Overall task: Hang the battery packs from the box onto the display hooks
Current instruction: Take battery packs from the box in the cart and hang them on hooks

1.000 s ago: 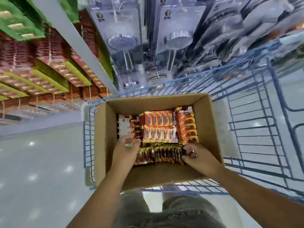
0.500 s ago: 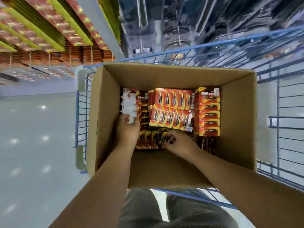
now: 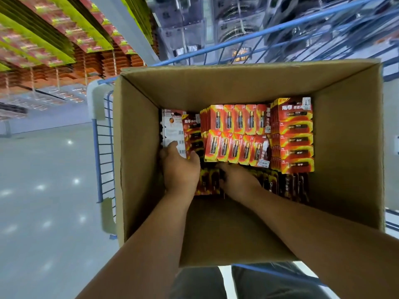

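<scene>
An open cardboard box (image 3: 138,160) sits in a blue wire cart and holds several stacks of red-and-orange battery packs (image 3: 235,134). My left hand (image 3: 180,169) is deep in the box at its left side and grips a stack of packs (image 3: 173,131) whose white backs face up. My right hand (image 3: 237,180) reaches among the dark packs (image 3: 208,181) at the near side, its fingertips buried between them. Display hooks (image 3: 64,46) filled with similar red packs hang at the upper left.
The blue cart (image 3: 101,152) surrounds the box, with its wire walls on the left and behind. Shelving with packaged goods (image 3: 235,29) stands beyond the cart. Grey shop floor (image 3: 49,201) lies to the left. My legs show below the box.
The view has closed in on the box. My right hand moved left along the near row of packs. My left hand stayed on the white-backed stack.
</scene>
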### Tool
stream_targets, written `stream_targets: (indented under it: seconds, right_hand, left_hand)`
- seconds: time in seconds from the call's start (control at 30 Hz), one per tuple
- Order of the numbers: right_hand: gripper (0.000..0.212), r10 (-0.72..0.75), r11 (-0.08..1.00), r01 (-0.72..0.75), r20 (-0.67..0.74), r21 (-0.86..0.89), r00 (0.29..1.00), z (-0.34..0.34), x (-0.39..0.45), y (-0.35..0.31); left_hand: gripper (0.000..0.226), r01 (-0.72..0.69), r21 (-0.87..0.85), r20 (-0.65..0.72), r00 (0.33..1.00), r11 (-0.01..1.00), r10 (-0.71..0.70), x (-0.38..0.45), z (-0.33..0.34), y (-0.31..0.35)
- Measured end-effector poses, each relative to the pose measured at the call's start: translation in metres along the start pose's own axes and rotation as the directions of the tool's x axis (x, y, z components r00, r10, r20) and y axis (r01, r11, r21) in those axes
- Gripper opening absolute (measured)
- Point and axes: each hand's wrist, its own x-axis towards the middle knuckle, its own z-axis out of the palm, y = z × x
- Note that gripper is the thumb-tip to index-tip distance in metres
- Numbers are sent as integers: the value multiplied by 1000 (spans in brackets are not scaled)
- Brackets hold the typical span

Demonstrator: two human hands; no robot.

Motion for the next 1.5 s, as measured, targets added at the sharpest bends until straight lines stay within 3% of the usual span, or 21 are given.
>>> stream_targets:
  seconds: [0.23,0.43,0.63,0.73,0.83,0.9,1.1,1.27,1.33,1.43,1.5]
  right_hand:
    - [42,-86,968,90,28,-233,996,-3,0,5]
    - [38,-187,932,193,49,-308,981,-7,3,4]
    - [38,-275,904,292,98,-313,956,-12,-4,4]
    - [29,-317,902,322,65,-288,946,-18,-10,14]
    - [13,-408,885,389,-24,-257,913,-24,-23,23]
    - [11,-442,876,406,-99,-260,892,-30,-31,27]
    - [11,-533,846,518,-198,-126,822,-50,-41,17]
    - [11,-374,883,432,-281,182,884,-62,-60,-7]
    - [9,-216,874,341,-352,347,911,-68,-60,-19]
    - [7,154,757,126,-363,641,919,-81,-45,-32]
    - [19,384,576,1,-272,817,883,-88,-30,-32]
  left_hand:
    - [50,152,-124,164,978,981,-131,17,10,12]
    - [12,286,-246,219,947,926,-234,37,25,7]
    - [34,389,-329,253,914,861,-316,59,34,0]
    - [30,300,-264,270,935,917,-228,61,41,-5]
    - [30,50,-22,271,962,999,-42,59,41,-3]
    - [27,-65,108,250,968,992,37,63,44,-2]
    - [22,-61,87,189,981,994,43,74,51,5]
    - [25,13,48,71,997,999,-16,62,37,4]
    - [33,20,21,8,1000,1000,-21,49,27,8]
    - [27,-43,-65,-25,999,997,42,29,8,13]
    - [17,-78,-111,-29,997,991,75,15,-3,13]
